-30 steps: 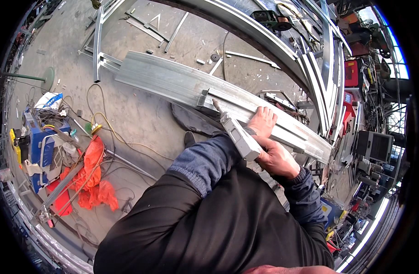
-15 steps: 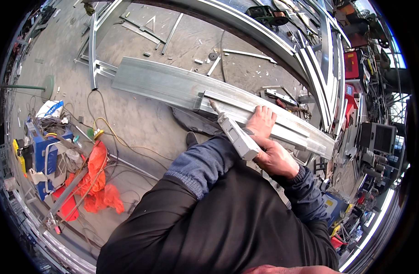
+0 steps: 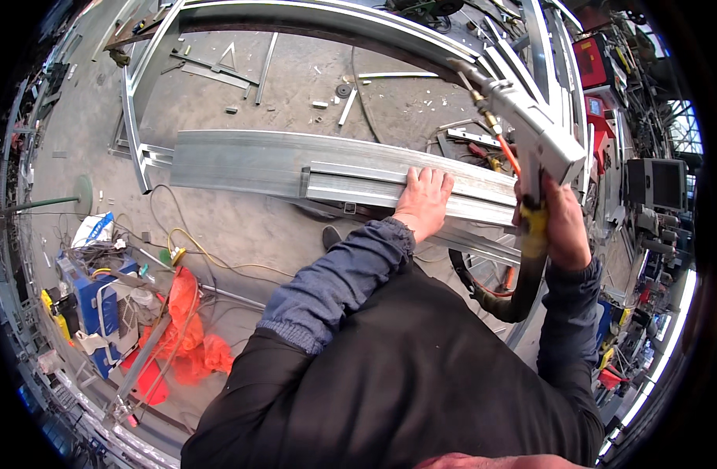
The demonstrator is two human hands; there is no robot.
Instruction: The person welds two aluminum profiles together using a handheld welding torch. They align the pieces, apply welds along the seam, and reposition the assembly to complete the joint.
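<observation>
My left hand [image 3: 423, 205] lies across a galvanised steel profile [image 3: 351, 184], its fingers over the far edge. The profile rests on a wider, longer flat steel channel [image 3: 241, 160]. In my right hand [image 3: 563, 223] is a hand-held welding gun [image 3: 534, 129] with a pale boxy body and a narrow nozzle tilted up and to the left. Its fingers wrap round the grip, where yellow shows. A thick black hose [image 3: 505, 309] loops below the gun, and a thin orange line runs along its front. The gun is raised, apart from the profile.
A steel frame [image 3: 311, 22] spans the far side. Offcuts and a steel bar [image 3: 267, 69] litter the concrete floor. At left stand a blue machine [image 3: 93, 301], orange plastic sheeting [image 3: 188, 336] and loose cables. Red machines [image 3: 591, 61] and a dark screen [image 3: 657, 184] line the right.
My right hand has lifted the welding gun off the profile's left end, up and to the right. The left hand stays on the profile. The view has shifted slightly.
</observation>
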